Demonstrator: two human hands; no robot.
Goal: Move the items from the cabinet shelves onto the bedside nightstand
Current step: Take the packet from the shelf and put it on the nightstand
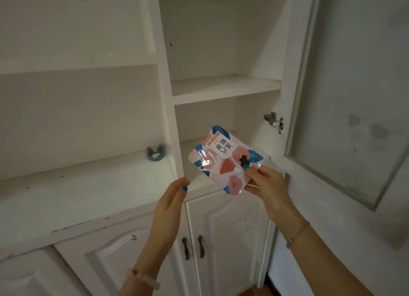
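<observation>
Left hand (171, 198) open beside pouch (223, 160); right hand (265, 184) pinches pouch before cabinet (225, 89); next, likely carry to nightstand.

I see a glossy plastic snack pouch (223, 160), its film catching glare, against a cabinet (164, 78) of white-painted wood, matt, scuffed and chipped along the near ledge. The open door on the right (354, 96) holds a smudged glass pane, with a shiny metal hinge (274, 121). Dull dark metal handles (193, 248) sit on the lower doors, and a matt blue clip (155, 153) lies on the left shelf.
</observation>
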